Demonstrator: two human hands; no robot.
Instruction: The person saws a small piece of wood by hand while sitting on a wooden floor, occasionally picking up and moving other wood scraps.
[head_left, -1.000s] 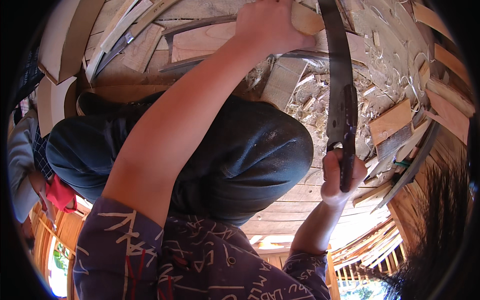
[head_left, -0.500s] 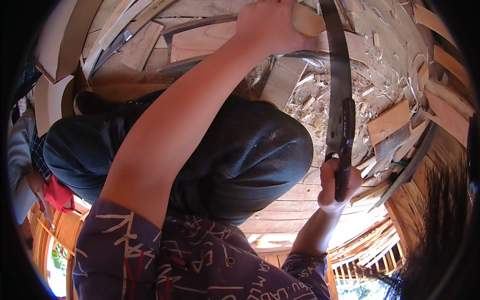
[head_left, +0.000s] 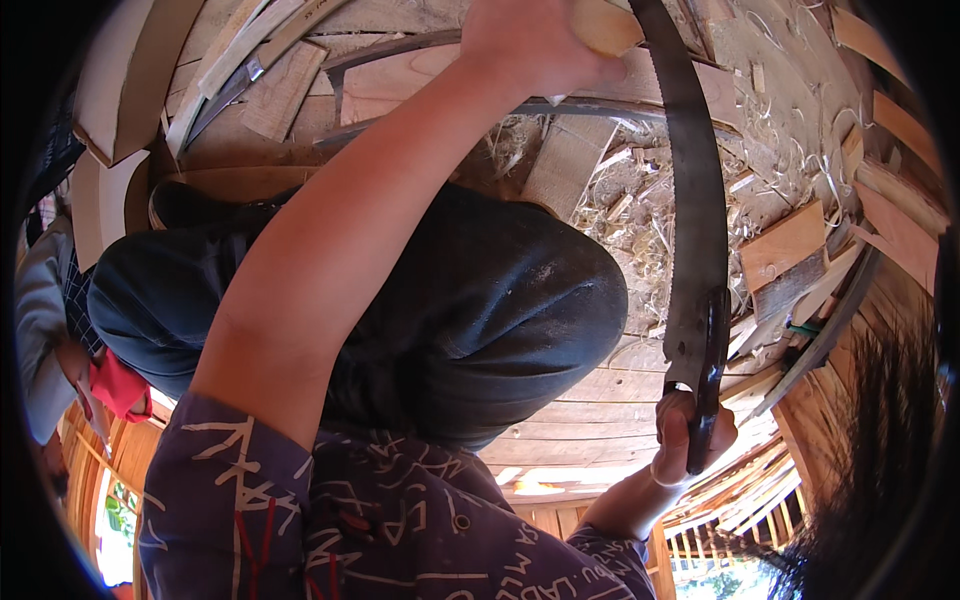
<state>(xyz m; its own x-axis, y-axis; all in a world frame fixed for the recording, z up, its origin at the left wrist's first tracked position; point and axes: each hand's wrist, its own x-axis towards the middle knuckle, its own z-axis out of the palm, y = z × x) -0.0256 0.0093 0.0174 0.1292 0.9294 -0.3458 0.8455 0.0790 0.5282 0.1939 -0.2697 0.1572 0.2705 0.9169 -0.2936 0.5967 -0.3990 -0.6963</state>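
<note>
My right hand (head_left: 690, 435) is wrapped around the dark handle of a handsaw (head_left: 695, 190). The long toothed blade runs up past the top edge of the view, its teeth on the left side. At the top, my left hand (head_left: 535, 45) bears down on a piece of wood (head_left: 605, 27), just left of the blade. The picture's edge cuts off its fingertips; the thumb points toward the saw. Beneath that hand lies a pale board (head_left: 400, 82) between dark edges. Whether the teeth touch the wood I cannot make out.
Shavings and chips (head_left: 640, 200) litter the plank floor. Offcuts (head_left: 785, 245) lie at the right, with long slats (head_left: 235, 65) at the upper left. My bent knee (head_left: 540, 300) is between my arms. Another person's grey sleeve (head_left: 45, 310) shows at the far left.
The saw has come back toward me and a little to the right, along with my right hand. My left hand has shifted slightly left and up over the wood.
</note>
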